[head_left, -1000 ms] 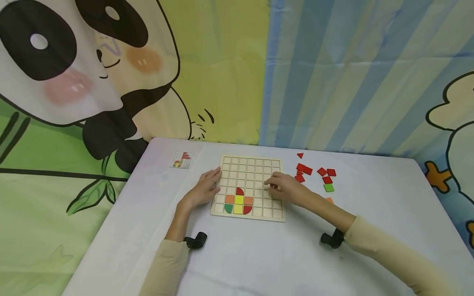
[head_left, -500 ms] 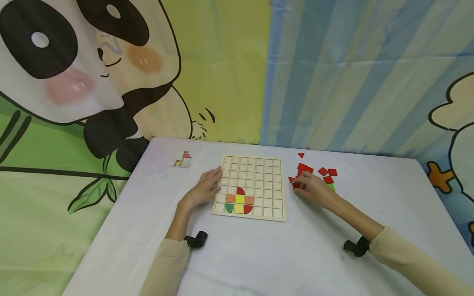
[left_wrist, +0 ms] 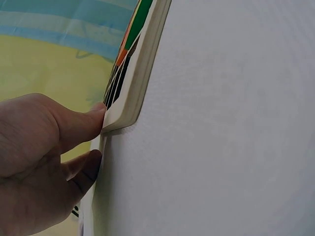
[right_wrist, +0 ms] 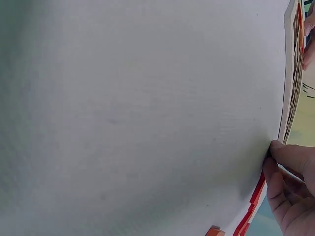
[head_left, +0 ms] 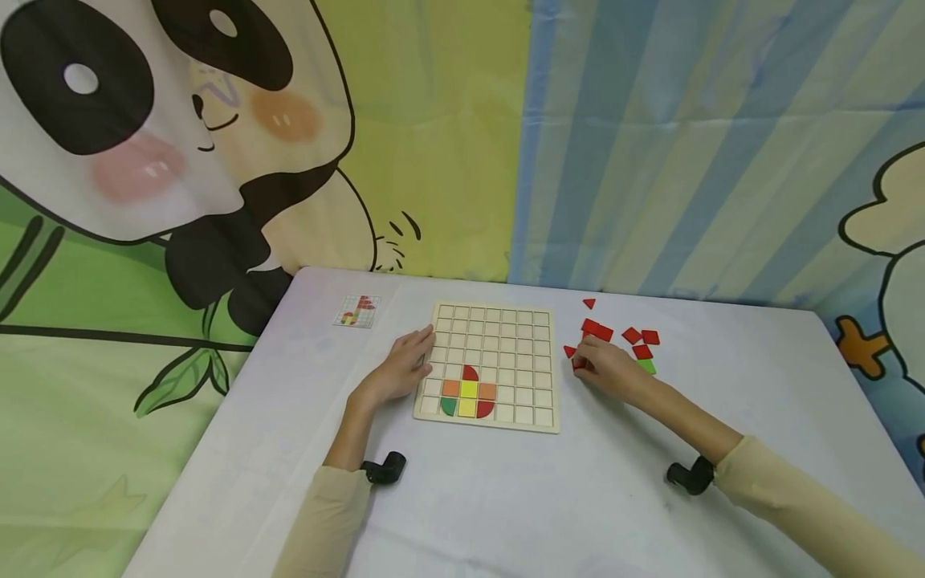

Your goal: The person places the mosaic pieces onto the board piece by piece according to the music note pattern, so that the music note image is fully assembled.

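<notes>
A pale wooden grid board [head_left: 506, 349] lies on the table with a few coloured tiles in its lower left cells: yellow, orange, red and green. My left hand [head_left: 393, 369] rests against the board's left edge with its fingers extended; in the left wrist view its thumb [left_wrist: 83, 123] touches the rim. Right of the board, my right hand [head_left: 610, 368] is down among loose red tiles [head_left: 598, 329]. Its thumb and fingertips pinch a red tile [head_left: 576, 364], mostly hidden by them. In the right wrist view that hand [right_wrist: 293, 182] shows the fingertips together, low at the table.
A small pattern card [head_left: 357, 311] lies left of the board. Beyond the right hand are more red tiles [head_left: 641, 352] and a green tile [head_left: 646, 366]. A red triangle [head_left: 589, 303] sits near the back edge. An orange tile [right_wrist: 215, 231] shows in the right wrist view.
My right hand has moved right, from above the board to the loose red tiles, and its fingers have closed together there. My left hand stays at the board's edge.
</notes>
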Motion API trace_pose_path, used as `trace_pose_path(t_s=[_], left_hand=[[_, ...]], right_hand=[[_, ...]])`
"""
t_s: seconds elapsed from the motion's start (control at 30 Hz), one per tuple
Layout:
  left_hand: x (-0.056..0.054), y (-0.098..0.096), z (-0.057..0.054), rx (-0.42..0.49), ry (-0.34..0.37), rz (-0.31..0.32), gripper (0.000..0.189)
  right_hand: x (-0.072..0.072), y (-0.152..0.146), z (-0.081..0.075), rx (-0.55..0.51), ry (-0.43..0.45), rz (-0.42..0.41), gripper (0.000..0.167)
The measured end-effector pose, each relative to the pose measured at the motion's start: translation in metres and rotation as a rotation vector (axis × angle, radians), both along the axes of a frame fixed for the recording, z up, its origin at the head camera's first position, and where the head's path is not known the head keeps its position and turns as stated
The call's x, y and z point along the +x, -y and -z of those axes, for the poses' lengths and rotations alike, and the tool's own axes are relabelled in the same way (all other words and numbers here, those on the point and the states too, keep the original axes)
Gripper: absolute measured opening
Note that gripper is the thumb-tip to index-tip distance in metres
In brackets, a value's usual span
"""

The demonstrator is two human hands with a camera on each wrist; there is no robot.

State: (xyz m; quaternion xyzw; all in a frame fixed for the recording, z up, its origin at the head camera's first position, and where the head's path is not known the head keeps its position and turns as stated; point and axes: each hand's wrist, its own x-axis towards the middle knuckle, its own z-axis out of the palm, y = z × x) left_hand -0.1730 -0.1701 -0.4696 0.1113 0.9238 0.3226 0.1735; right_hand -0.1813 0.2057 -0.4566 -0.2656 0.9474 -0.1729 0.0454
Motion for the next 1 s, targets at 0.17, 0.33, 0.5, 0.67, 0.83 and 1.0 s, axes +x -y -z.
trace_pose_path(t_s=[0.17,0.33,0.5,0.67,0.83,1.0], left_hand=[[0.0,0.0,0.002,-0.014,0.003,-0.001,0.061],[-0.001,0.0,0.003,-0.008,-0.009,0.005,0.061],[-0.001,-0.001,0.001,-0.001,-0.018,0.004,0.06],[-0.001,0.0,0.002,-0.001,-0.014,0.0,0.061],[0.001,0.0,0.003,0.006,-0.003,-0.003,0.061],[0.0,0.0,0.002,0.005,-0.002,-0.002,0.061]], right_hand=[[-0.001,-0.001,-0.002,0.006,0.023,0.009,0.022],[-0.008,-0.002,-0.008,-0.022,0.062,0.025,0.016],[-0.012,-0.001,-0.016,-0.116,0.092,0.019,0.016],[-0.013,0.003,-0.019,-0.26,0.162,-0.061,0.026],[-0.012,0.016,-0.02,-0.432,0.338,-0.114,0.025],[-0.014,0.044,-0.026,-0.444,0.341,-0.097,0.017]])
